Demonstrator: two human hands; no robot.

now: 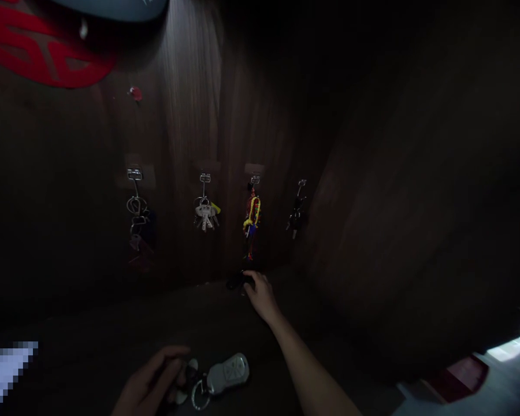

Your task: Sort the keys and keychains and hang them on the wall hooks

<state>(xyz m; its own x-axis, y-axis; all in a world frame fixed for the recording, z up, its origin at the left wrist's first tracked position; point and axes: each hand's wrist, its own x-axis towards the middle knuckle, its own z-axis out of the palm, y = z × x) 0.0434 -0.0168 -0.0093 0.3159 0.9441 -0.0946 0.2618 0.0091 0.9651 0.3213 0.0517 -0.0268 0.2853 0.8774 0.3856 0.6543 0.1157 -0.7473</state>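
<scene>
Low in the view, my left hand (149, 378) is closed around part of a bunch of keys. A metal ring (200, 395) and a pale grey remote key fob (229, 372) stick out to its right. My right hand (261, 293) reaches to the back of the dark shelf, its thumb and fingertips curled at a small dark object (235, 282). Shadow hides what that object is. Just above this hand hangs a colourful braided cord (252, 216) with yellow, red and blue parts.
Small metal hooks on the dark wood panel carry a silver key bunch (206, 215), dark keys (295, 219) and a ring with clips (136, 208). A red cut-out decoration (69, 66) is at upper left. A dark wooden side wall (372, 231) stands on the right.
</scene>
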